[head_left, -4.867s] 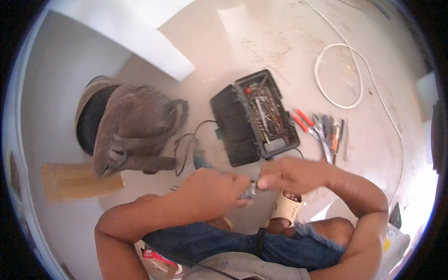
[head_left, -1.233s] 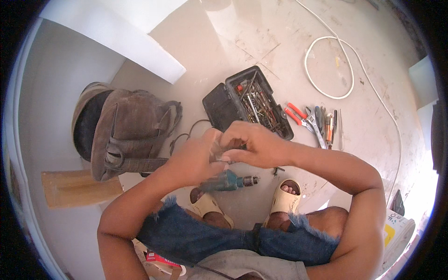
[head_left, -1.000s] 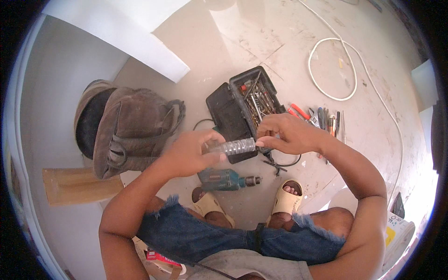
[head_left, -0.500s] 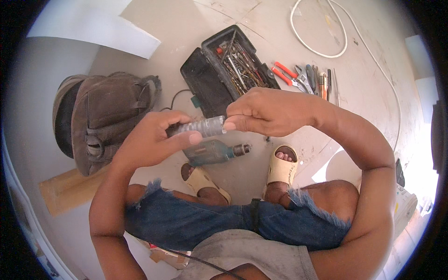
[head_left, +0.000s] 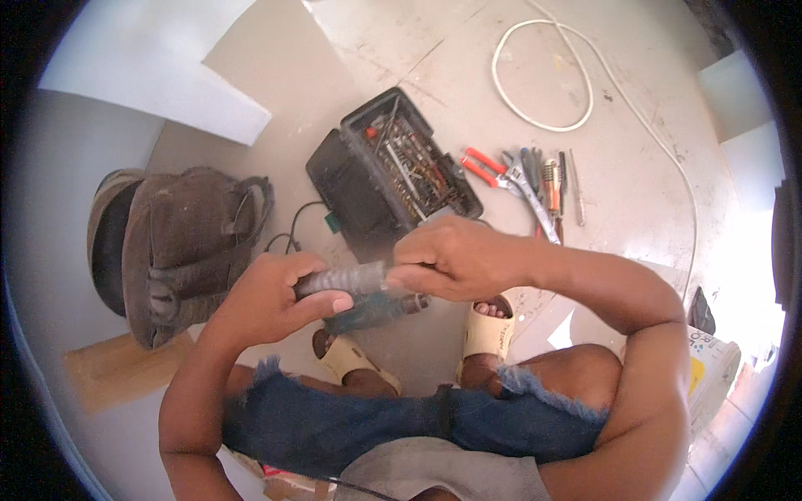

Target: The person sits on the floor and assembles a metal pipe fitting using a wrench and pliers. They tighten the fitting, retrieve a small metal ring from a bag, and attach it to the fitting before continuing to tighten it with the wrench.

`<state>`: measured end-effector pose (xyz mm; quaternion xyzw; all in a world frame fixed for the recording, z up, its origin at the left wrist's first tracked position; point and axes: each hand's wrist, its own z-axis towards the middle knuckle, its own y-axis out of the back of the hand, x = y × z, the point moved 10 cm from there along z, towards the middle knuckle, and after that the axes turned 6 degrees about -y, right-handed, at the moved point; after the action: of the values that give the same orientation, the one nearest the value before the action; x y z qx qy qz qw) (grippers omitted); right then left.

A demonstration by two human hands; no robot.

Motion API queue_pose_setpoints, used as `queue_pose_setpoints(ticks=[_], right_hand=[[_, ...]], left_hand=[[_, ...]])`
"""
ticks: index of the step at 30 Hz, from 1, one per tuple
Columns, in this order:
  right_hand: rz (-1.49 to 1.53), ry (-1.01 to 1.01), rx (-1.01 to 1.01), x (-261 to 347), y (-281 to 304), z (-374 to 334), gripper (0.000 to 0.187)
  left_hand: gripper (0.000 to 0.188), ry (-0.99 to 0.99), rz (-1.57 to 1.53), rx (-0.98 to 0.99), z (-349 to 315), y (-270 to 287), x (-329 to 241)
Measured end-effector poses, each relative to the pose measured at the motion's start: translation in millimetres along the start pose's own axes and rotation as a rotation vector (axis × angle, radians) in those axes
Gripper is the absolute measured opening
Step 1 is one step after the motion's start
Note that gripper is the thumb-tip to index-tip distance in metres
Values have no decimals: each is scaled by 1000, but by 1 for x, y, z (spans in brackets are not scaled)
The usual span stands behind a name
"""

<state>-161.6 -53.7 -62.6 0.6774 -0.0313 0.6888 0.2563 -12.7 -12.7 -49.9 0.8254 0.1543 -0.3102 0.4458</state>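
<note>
My left hand (head_left: pixel 271 296) is wrapped round a grey, ridged hole-saw-like core bit (head_left: pixel 351 280), its thumb along the near side. The bit lies roughly level, its open toothed end toward the right. At that end my right hand (head_left: pixel 459 263) is closed, thumb and forefinger pinched against the rim; whatever they pinch is hidden. Below the bit, a teal power drill (head_left: pixel 368 315) rests on the floor between my feet, partly covered, its chuck (head_left: pixel 413 304) pointing right. Motion blurs the bit a little.
A black toolbox (head_left: pixel 341 179) full of drill bits and small tools lies open ahead. Right of it are red-handled pliers (head_left: pixel 483 165), an adjustable wrench (head_left: pixel 528 190) and screwdrivers (head_left: pixel 551 184). A white cable (head_left: pixel 589 92) loops beyond. A brown bag (head_left: pixel 196 242) stands left.
The whole view has shifted, so floor things sit lower in the picture. Both hands keep their hold at the core bit, which now covers more of the drill.
</note>
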Motion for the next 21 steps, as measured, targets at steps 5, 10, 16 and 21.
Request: queue_pose_setpoints(ticks=[5,10,16,21], right_hand=[[145,-242,33,-54,0,11,38],[-193,-427,-15,-76,26,1,38],[-578,-617,207,-108,24,21,20],[-658,-510,24,-80,51,43,19]], left_hand=[[46,12,-36,-153,4,10,24],[55,-5,-99,-239,15,19,20],[55,-120,-366,-411,-2,52,-10],[50,19,-71,-745,-95,149,13]])
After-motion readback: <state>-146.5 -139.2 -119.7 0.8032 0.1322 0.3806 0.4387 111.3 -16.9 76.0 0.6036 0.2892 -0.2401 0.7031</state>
